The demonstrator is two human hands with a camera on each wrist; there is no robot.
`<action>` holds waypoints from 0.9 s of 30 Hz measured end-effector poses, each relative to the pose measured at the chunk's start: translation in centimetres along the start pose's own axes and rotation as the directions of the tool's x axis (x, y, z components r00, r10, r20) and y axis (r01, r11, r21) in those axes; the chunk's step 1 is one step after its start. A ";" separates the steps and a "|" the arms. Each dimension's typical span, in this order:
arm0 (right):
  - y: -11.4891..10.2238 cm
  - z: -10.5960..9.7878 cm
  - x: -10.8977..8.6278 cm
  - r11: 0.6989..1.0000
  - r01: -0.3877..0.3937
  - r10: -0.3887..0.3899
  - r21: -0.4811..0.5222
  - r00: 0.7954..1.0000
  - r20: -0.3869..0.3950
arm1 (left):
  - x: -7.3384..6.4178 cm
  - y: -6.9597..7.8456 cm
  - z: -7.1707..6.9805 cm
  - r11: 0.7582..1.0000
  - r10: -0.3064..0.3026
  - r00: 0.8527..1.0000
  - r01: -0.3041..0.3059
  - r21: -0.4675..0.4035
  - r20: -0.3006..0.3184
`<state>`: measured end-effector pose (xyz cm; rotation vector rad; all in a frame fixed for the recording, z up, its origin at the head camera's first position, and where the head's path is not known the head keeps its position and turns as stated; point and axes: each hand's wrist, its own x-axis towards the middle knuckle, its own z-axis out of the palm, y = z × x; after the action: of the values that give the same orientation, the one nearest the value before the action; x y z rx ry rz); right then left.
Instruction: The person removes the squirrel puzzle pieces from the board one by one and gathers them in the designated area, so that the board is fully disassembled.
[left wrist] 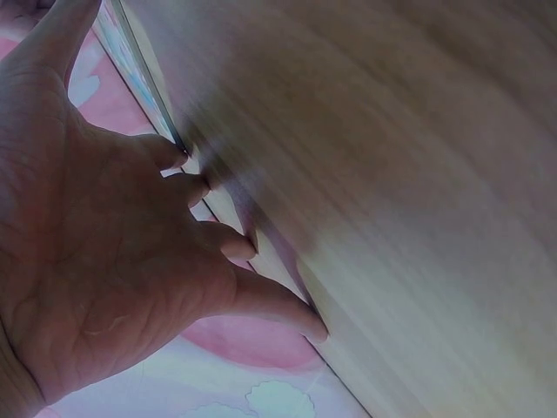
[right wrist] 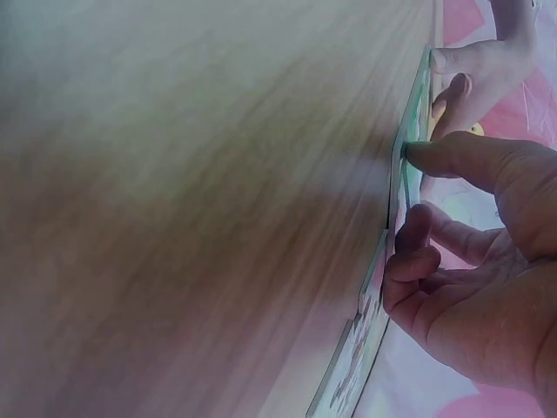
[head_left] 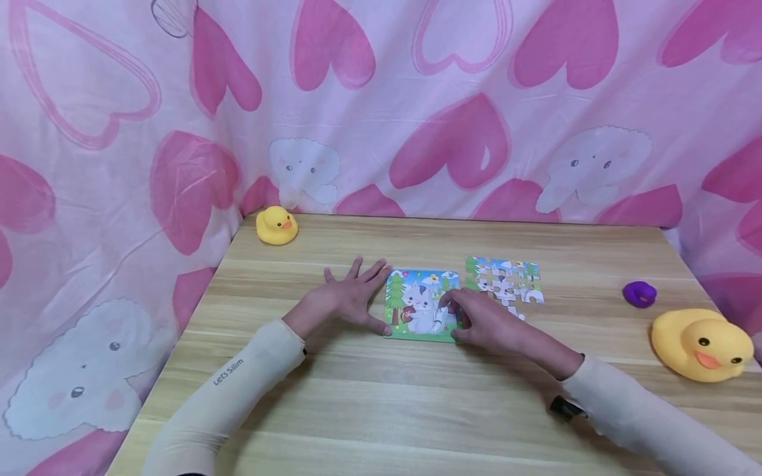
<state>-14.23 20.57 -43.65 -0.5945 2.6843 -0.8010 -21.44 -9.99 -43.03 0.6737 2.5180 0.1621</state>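
A square picture puzzle [head_left: 417, 324] with a white cartoon animal and green trees lies flat on the table. My left hand [head_left: 354, 299] is spread along its left side, thumb at the lower left corner and a fingertip by the upper left one. In the left wrist view, that hand's straight fingers [left wrist: 278, 305] meet the wood. My right hand [head_left: 485, 317] bends over the puzzle's right side. Thumb and forefinger pinch a puzzle piece [right wrist: 407, 187] low against the board, mostly hidden by the fingers. Joined loose pieces [head_left: 503, 281] lie just beyond the right hand.
A small yellow duck [head_left: 276, 226] sits at the far left corner of the wooden table [head_left: 369, 410]. Toward the right are a purple duck [head_left: 639, 294] and a large yellow duck [head_left: 702, 345]. A pink heart-patterned curtain [head_left: 381, 106] borders the back and sides.
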 end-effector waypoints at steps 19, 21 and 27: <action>0.3 -0.3 -0.1 1.000 0.007 -0.007 0.012 0.999 0.033 | 0.0 -0.1 0.0 1.000 0.013 1.000 -0.013 0.005 0.001; 0.2 -0.3 0.0 1.000 0.017 -0.017 -0.002 0.999 0.034 | 0.0 -0.2 0.1 1.000 0.014 1.000 -0.014 0.008 0.000; 0.3 -0.2 0.0 0.997 0.064 -0.064 -0.039 0.998 0.006 | -0.1 -0.2 0.2 0.999 0.029 1.000 -0.029 0.030 -0.010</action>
<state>-14.42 20.86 -43.70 -0.6940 2.6946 -0.7632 -21.37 -10.25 -43.22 0.7231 2.5263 0.1388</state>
